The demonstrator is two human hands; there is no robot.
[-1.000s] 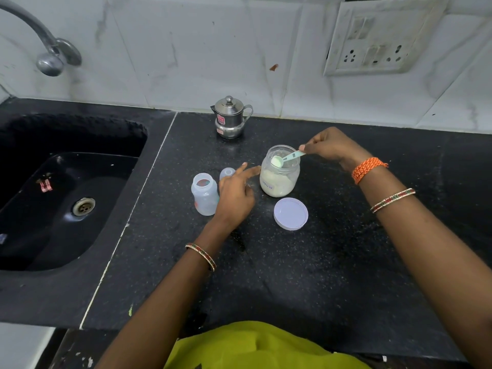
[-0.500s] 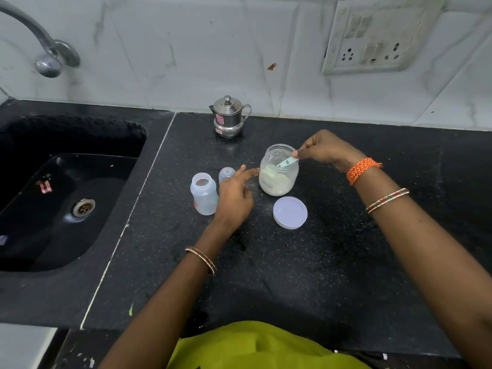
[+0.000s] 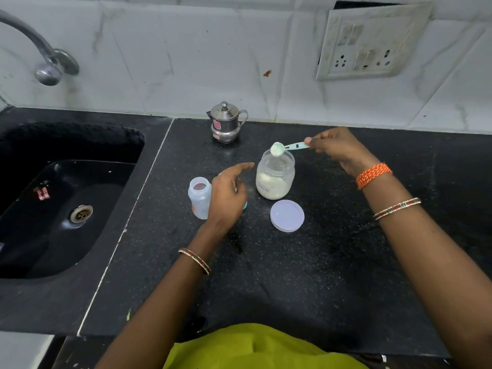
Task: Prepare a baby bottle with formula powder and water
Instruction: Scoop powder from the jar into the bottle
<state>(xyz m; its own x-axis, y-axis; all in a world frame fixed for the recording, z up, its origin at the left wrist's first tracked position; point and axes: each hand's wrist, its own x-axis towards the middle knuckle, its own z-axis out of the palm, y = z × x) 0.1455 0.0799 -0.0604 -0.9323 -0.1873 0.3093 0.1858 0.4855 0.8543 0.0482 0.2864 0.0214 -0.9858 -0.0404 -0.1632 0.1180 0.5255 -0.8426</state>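
1. The open jar (image 3: 275,179) of powder is standing just right of the open bottle (image 3: 199,197).
2. The left hand (image 3: 229,194) is hovering between them, fingers loosely spread.
3. The right hand (image 3: 338,150) is pinching the heaped scoop (image 3: 277,149) over the jar; tilting it risks spilling powder.

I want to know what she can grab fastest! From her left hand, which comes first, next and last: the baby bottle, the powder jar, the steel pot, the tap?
From the left hand, in the head view:
1. Baby bottle, right beside it, on the sink side.
2. Powder jar, just off its other side.
3. Steel pot, back by the wall.
4. Tap, far over the sink.
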